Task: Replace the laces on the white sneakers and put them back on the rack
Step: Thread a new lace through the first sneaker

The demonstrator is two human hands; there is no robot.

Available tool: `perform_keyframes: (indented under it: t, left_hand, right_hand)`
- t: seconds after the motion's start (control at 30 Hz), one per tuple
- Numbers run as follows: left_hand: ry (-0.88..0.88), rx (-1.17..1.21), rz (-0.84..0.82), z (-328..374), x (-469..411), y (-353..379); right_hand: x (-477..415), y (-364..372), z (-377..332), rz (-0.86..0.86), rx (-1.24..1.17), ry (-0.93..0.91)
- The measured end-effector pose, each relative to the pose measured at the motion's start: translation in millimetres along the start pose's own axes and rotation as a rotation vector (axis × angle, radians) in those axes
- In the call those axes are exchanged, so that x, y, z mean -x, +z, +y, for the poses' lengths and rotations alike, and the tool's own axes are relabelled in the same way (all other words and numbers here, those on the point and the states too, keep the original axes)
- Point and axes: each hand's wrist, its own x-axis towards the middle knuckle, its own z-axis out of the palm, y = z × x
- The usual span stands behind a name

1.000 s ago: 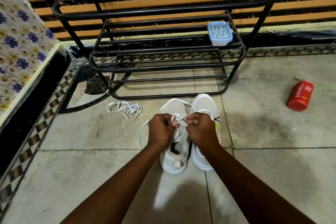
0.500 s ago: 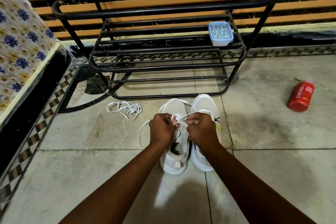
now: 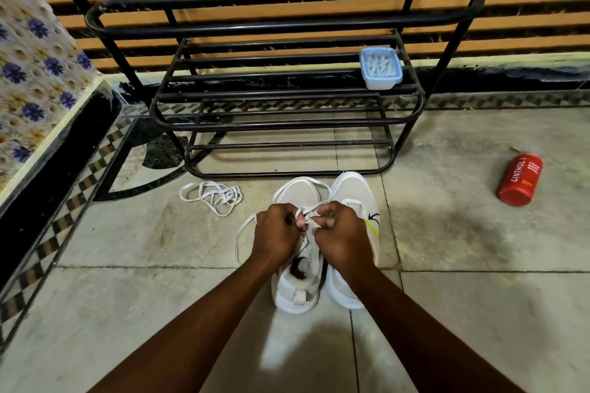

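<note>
- Left hand (image 3: 277, 233), right hand (image 3: 343, 236): both curled, knuckles close together, each pinching the white lace (image 3: 307, 212) above the left-side sneaker (image 3: 297, 293), which stands on the floor (image 3: 127, 313).
- Second sneaker (image 3: 354, 191): touching the first. My right hand hides its eyelets, so I cannot tell whether it is laced.
- Loose lace (image 3: 212, 196): heaped on the floor to my left.
- Rack (image 3: 287, 120): just beyond the toes, holding a blue tub (image 3: 380, 68).
- Risks, as I judge them: an uneven pull leaves one end short; the slack loop trailing left could catch under a sole; a knot tied over loose rows would slip.
</note>
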Motion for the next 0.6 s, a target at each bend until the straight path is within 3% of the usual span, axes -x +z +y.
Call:
perform_keyframes:
  t: [0.4,0.6]
  left_hand:
    - [-0.054,-0.046,0.062,-3.0,3.5,15.4]
    - [-0.128,0.074,0.028,-7.3,0.6,15.2]
  right_hand:
    - [1.6,-2.1,-9.8,-0.022,-0.004,0.039]
    - [-5.5,-4.0,-10.5,-0.056,0.145,-0.022]
